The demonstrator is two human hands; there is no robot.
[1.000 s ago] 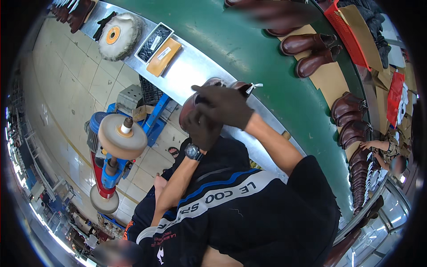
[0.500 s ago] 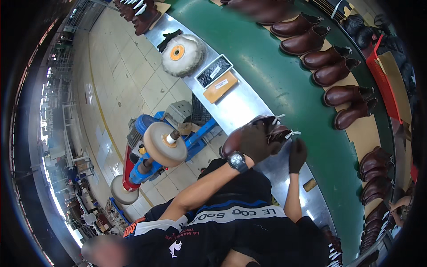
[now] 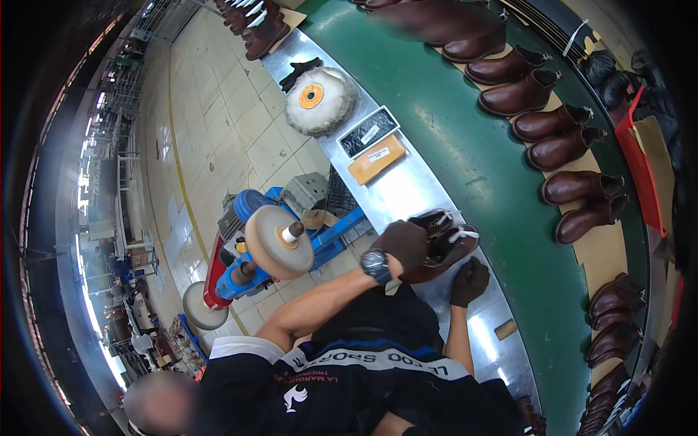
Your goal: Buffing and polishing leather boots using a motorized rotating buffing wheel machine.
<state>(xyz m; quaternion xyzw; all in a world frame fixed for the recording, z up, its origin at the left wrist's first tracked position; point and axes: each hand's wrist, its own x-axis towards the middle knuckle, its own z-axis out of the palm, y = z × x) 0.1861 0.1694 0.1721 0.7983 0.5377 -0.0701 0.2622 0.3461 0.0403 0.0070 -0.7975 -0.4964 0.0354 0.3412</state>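
Observation:
A pair of dark brown ankle boots point(image 3: 456, 252) with white ties at their openings rests on the metal strip in front of me. My left hand point(image 3: 404, 245), in a dark glove with a watch at the wrist, is closed over the left side of the pair, gripping a boot. Part of that boot is hidden beneath the glove. To the right and nearer, my gloved right hand point(image 3: 470, 282) has its fingers curled together, just apart from the boots. Whether anything is pinched in it cannot be made out.
Along the metal strip point(image 3: 407, 171) lie an orange-tan box point(image 3: 376, 159), a black-and-white tray point(image 3: 368, 133) and a fluffy white buffing wheel point(image 3: 320, 102). A blue buffing machine point(image 3: 251, 269) stands at left. Brown boots point(image 3: 518, 93) line the green surface point(image 3: 443, 123). A small tan block point(image 3: 505, 330) lies nearer me.
The view has shifted, so the scene sits farther right and lower. My left hand has slid leftward across the boots; my right hand has drawn back from the white tie, its fingers now curled.

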